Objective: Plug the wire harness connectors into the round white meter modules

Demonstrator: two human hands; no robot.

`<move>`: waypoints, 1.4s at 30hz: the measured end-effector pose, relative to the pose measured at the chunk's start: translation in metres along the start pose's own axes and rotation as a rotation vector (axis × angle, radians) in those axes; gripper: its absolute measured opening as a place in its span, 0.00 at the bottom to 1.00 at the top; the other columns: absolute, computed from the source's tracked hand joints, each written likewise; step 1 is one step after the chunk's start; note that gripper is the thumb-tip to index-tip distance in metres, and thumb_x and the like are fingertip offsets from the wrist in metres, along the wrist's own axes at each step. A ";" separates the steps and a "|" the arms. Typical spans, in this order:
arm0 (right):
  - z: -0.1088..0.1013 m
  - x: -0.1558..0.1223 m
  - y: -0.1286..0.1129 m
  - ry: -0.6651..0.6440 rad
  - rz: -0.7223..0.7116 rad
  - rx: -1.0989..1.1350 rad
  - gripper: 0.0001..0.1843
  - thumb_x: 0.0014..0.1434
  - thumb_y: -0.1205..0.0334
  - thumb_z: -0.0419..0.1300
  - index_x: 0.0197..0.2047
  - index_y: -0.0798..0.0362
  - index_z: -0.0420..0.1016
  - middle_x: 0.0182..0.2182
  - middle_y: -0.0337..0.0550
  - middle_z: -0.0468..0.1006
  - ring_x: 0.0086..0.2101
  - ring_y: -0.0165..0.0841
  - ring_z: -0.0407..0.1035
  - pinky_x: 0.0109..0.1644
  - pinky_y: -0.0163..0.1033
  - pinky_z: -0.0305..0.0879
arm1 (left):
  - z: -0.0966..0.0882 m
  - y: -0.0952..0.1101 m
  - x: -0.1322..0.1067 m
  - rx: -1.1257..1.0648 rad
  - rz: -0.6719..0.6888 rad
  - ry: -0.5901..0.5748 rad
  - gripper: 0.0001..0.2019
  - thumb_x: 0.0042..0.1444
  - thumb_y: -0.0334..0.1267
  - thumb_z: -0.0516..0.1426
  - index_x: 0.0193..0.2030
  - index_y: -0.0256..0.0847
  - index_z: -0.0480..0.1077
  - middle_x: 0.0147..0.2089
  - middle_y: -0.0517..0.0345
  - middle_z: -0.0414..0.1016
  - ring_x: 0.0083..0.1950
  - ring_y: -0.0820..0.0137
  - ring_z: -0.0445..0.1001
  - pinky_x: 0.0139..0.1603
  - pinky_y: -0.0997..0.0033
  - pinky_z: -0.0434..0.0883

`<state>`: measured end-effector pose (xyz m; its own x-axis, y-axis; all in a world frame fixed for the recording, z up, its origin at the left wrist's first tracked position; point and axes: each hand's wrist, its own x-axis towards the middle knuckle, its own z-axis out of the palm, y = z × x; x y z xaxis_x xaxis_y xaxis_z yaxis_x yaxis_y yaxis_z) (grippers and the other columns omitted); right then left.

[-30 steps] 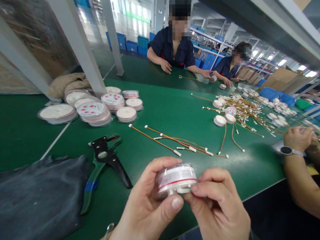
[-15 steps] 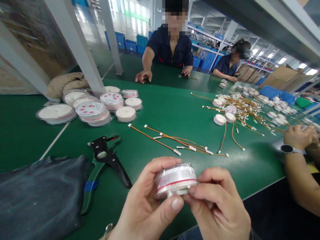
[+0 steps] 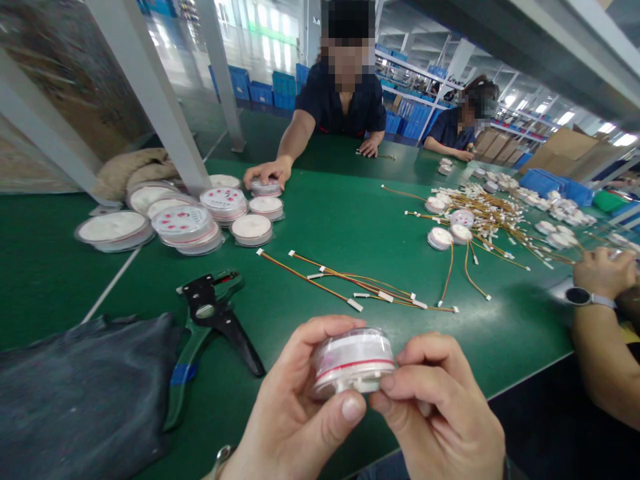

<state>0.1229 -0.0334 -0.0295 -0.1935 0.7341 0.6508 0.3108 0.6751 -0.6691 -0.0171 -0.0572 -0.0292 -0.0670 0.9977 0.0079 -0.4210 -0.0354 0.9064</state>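
A round white device with a clear plastic cover and a red line round its side is held up above the table's near edge. My left hand is closed round it, thumb at the lower rim and fingers over the far side. At the lower right rim, beside a small white part on the underside, the fingertips of my right hand are pinched together. What they grip is too small and covered to make out. Just beyond lie several thin brown-yellow cables with white connectors.
Wire strippers and a dark cloth lie at left. Several round devices are stacked behind them. A cable heap lies at right. Across the table, a co-worker's hand rests on a device; another person's watched wrist is at right.
The co-worker opposite has reached sideways, to the left in view, and placed a hand on a round device there. My hands and the device they hold have barely moved.
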 end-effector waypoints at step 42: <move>0.003 -0.003 0.005 -0.278 0.031 0.163 0.28 0.62 0.43 0.47 0.61 0.46 0.55 0.49 0.43 0.69 0.47 0.34 0.65 0.52 0.41 0.62 | -0.024 -0.005 0.003 0.556 0.599 -0.235 0.19 0.60 0.43 0.54 0.55 0.42 0.57 0.47 0.54 0.64 0.51 0.68 0.65 0.53 0.76 0.67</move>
<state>0.1223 -0.0323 -0.0359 -0.4398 0.7312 0.5214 0.1714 0.6382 -0.7505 -0.0370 -0.0558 -0.0444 0.0788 0.8079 0.5840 0.1351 -0.5891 0.7967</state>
